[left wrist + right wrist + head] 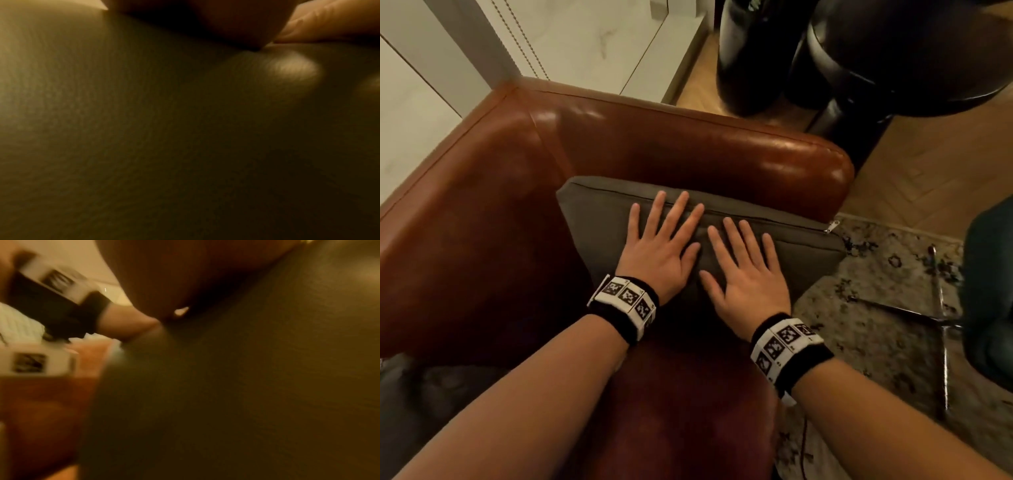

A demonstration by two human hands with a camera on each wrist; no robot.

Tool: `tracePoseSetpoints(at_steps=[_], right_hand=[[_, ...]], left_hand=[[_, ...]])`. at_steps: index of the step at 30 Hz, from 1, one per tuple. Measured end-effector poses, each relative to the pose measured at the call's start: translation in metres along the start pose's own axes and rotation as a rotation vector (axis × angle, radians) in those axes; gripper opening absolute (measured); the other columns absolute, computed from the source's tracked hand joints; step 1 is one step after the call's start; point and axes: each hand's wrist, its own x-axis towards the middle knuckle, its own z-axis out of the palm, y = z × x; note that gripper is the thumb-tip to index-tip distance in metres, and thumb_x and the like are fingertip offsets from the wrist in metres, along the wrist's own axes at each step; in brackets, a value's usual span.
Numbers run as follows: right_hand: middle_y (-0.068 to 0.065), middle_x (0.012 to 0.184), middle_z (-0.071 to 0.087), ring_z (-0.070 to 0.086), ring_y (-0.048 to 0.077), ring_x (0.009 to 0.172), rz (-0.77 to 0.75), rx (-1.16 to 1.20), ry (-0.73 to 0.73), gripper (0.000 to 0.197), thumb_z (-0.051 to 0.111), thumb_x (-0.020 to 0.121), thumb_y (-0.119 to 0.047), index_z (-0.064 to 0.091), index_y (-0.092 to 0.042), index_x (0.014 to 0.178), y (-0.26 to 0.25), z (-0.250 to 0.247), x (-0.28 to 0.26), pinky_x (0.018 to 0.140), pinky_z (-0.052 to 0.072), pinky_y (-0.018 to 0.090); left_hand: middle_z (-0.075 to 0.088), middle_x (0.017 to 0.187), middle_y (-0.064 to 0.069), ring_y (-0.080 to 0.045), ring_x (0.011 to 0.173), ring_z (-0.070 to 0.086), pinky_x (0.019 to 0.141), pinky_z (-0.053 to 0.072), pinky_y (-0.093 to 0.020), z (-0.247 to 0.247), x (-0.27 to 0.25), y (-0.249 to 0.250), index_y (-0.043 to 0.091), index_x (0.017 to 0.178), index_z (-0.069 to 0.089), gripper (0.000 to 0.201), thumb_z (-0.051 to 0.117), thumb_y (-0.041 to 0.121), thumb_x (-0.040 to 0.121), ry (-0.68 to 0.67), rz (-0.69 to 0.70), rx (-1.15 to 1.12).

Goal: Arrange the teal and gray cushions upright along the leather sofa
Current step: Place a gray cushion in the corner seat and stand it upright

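A gray cushion [599, 219] leans against the arm of the brown leather sofa [482, 205], zipper edge on top with the pull at its right corner. My left hand [664, 236] lies flat on the cushion's face, fingers spread over the zipper seam. Just to its right, my right hand [743, 263] presses flat on the same face with straight fingers. Both wrist views are filled with blurred gray cushion fabric [144, 129] [246, 386]; in the right wrist view, the left wrist's black band [51, 305] shows at the left. A teal shape [989, 291], perhaps a cushion, sits at the right edge.
A patterned rug [876, 325] lies right of the sofa with a thin metal frame [941, 325] on it. Black rounded furniture [859, 58] stands on the wood floor behind the sofa arm. A white wall with a beaded blind cord [524, 41] is at the back left.
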Motion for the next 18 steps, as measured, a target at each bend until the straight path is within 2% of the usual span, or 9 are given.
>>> tracePoseSetpoints(at_steps=[3,6,9,10,12,15,17,18], right_hand=[[-0.002,0.165,0.011,0.004,0.019,0.153,0.071,-0.025,0.065,0.07,0.026,0.097,-0.06,0.013,-0.028,0.157,0.044,0.001,0.014,0.122,0.0,0.043],[-0.001,0.166,0.004,-0.005,0.018,0.153,0.149,-0.08,0.049,0.067,0.014,0.099,-0.058,0.004,-0.029,0.157,0.078,0.005,0.013,0.123,-0.003,0.041],[0.001,0.166,0.005,-0.006,0.02,0.152,0.383,-0.049,-0.019,0.071,0.004,0.095,-0.063,0.001,-0.028,0.157,0.104,0.004,0.012,0.122,-0.005,0.048],[0.003,0.166,0.007,-0.005,0.021,0.152,0.418,-0.014,-0.039,0.074,0.001,0.093,-0.064,0.002,-0.026,0.157,0.109,0.002,0.01,0.122,-0.004,0.049],[0.004,0.166,0.007,-0.003,0.02,0.153,0.35,0.048,-0.011,0.073,0.004,0.095,-0.059,0.005,-0.021,0.157,0.109,-0.007,0.006,0.123,0.001,0.048],[0.005,0.165,0.01,0.0,0.02,0.153,0.176,0.068,0.136,0.062,0.024,0.101,-0.044,0.012,-0.02,0.157,0.09,-0.026,0.012,0.123,0.003,0.046],[0.005,0.163,0.02,0.009,0.021,0.152,0.086,0.047,0.088,0.063,0.031,0.101,-0.048,0.02,-0.019,0.156,0.077,-0.034,0.024,0.123,0.004,0.044],[0.005,0.159,0.03,0.02,0.021,0.149,0.057,0.04,0.032,0.063,0.035,0.1,-0.051,0.027,-0.019,0.154,0.072,-0.036,0.031,0.123,0.008,0.043]], left_hand=[[0.002,0.164,0.004,-0.024,0.151,-0.002,0.119,-0.001,-0.053,0.002,0.01,-0.015,0.037,0.153,0.002,0.065,0.018,0.06,0.095,0.017,-0.028,-0.011],[-0.001,0.164,0.005,-0.02,0.151,-0.004,0.12,-0.003,-0.048,0.005,0.003,-0.046,0.036,0.153,-0.001,0.064,0.017,0.058,0.096,0.04,-0.064,-0.005],[-0.004,0.163,0.009,-0.016,0.15,-0.007,0.121,-0.004,-0.043,0.007,-0.008,-0.082,0.036,0.153,-0.005,0.062,0.013,0.055,0.097,0.036,-0.154,-0.024],[-0.004,0.163,0.01,-0.016,0.15,-0.007,0.121,-0.004,-0.042,0.007,-0.011,-0.088,0.036,0.153,-0.006,0.061,0.011,0.055,0.097,0.023,-0.166,-0.029],[-0.002,0.164,0.009,-0.016,0.15,-0.005,0.121,-0.004,-0.043,0.004,-0.014,-0.091,0.036,0.153,-0.005,0.06,0.012,0.054,0.097,0.011,-0.16,-0.04],[0.01,0.162,0.003,-0.025,0.149,0.007,0.12,0.002,-0.048,-0.013,-0.006,-0.086,0.034,0.153,0.002,0.061,0.021,0.052,0.098,0.023,-0.148,-0.081],[0.015,0.161,0.002,-0.029,0.147,0.009,0.12,0.002,-0.047,-0.025,0.004,-0.09,0.031,0.153,0.005,0.065,0.028,0.053,0.097,0.0,-0.102,-0.073],[0.016,0.161,0.002,-0.029,0.148,0.006,0.121,0.0,-0.046,-0.031,0.011,-0.093,0.03,0.154,0.005,0.068,0.032,0.053,0.096,-0.028,-0.07,-0.063]])
